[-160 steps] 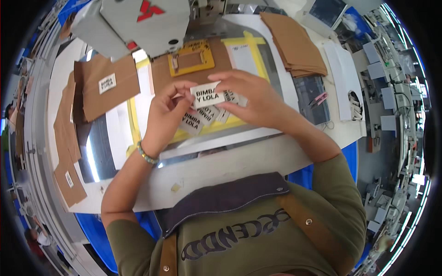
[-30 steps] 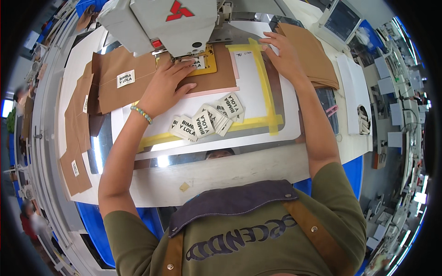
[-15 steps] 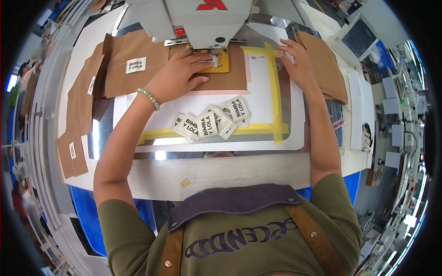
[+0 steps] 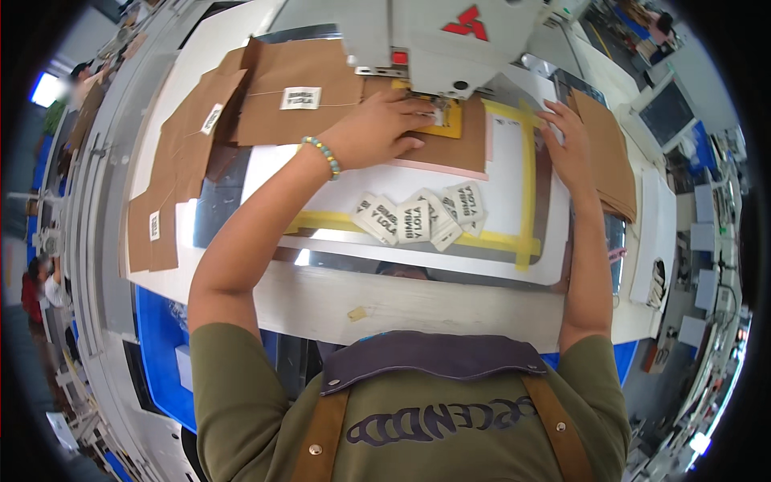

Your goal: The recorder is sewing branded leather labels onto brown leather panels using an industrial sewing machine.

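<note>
My left hand (image 4: 377,128) lies with fingers stretched toward the yellow clamp plate (image 4: 452,128) under the sewing machine head (image 4: 438,48). Its fingertips reach the plate's near-left part; what is under them is hidden. A brown fabric piece (image 4: 470,154) lies beneath the plate. On the right, my right hand (image 4: 569,145) rests with fingers apart and slightly bent beside the yellow tape (image 4: 528,193) along the edge of a white sheet (image 4: 507,173). Several white labels with dark print (image 4: 414,221) lie in an overlapping pile on the sheet, nearer to me.
Brown pieces with sewn labels (image 4: 281,108) run in a threaded chain to the left, hanging down the table side. A stack of folded brown pieces (image 4: 606,153) lies at the right. Beyond it stands a monitor (image 4: 662,108). A blue bin (image 4: 165,345) sits below the table's left edge.
The whole view has shifted, so the table and machine appear farther right. Against the fabric and plate, both hands stay in nearly the same places.
</note>
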Tool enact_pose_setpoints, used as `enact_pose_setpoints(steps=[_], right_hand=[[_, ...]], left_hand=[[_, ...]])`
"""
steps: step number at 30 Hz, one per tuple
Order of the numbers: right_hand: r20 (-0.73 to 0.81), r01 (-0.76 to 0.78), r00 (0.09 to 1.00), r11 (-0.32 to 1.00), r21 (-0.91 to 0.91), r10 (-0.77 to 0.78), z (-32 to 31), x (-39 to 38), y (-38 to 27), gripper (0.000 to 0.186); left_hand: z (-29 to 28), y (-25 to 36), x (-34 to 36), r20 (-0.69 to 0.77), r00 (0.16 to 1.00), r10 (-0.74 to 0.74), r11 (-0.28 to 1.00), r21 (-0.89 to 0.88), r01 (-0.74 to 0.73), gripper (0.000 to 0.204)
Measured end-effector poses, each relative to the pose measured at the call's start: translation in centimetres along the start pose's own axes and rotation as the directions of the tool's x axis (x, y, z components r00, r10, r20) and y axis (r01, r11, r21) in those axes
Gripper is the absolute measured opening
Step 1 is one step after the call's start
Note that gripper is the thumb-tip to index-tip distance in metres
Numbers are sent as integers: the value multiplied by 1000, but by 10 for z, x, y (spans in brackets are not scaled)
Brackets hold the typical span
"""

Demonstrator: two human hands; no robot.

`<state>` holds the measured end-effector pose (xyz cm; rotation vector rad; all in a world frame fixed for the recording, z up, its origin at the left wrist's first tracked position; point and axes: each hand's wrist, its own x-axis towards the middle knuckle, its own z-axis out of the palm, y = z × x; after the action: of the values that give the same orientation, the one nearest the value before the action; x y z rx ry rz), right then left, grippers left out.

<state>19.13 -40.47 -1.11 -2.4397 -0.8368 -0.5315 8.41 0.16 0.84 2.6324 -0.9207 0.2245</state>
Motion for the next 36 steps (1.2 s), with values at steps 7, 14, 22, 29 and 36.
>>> enact_pose_setpoints(steps=[7, 14, 22, 29, 36], right_hand=[[-24, -35, 999, 998, 46, 36, 6, -1, -17, 24], [-51, 137, 990, 989, 57, -134, 12, -4, -42, 25], [329, 286, 911, 956, -66, -250, 19, 15, -117, 34], [560, 247, 824, 945, -215, -88, 18, 27, -136, 43], [394, 330, 891, 918, -218, -226, 18, 10, -130, 48]], left_hand=[[-3, -6, 5, 29, 992, -122, 990, -64, 124, 48], [-5, -15, -9, -81, 966, -247, 966, -101, 238, 58], [-30, -48, -48, 28, 968, -248, 955, -164, 249, 74], [-25, -40, -40, -46, 978, -205, 978, -50, 202, 56], [-10, -36, -30, -196, 981, -8, 967, 247, 57, 33]])
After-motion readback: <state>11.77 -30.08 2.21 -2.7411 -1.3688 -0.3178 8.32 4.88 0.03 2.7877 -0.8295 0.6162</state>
